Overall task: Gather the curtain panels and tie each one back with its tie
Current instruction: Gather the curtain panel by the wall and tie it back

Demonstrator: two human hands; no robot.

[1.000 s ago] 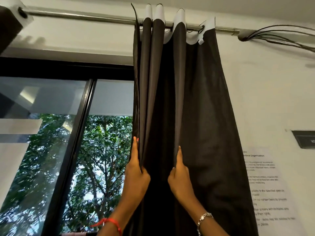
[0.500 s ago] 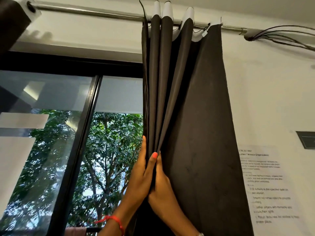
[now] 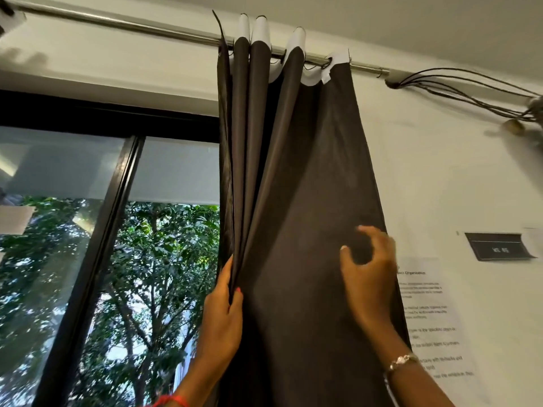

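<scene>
Pinching smooth, dark curtain pleats (image 3: 249,171), left hand (image 3: 223,318).

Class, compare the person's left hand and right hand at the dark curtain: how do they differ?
The left hand pinches the curtain's gathered folds by the window; the right hand, fingers curled, is at its flat wall-side edge, grip unclear. The left hand is lower than the right hand. Left wrist: red thread; right wrist: silvery bracelet. Both work one curtain.
</scene>
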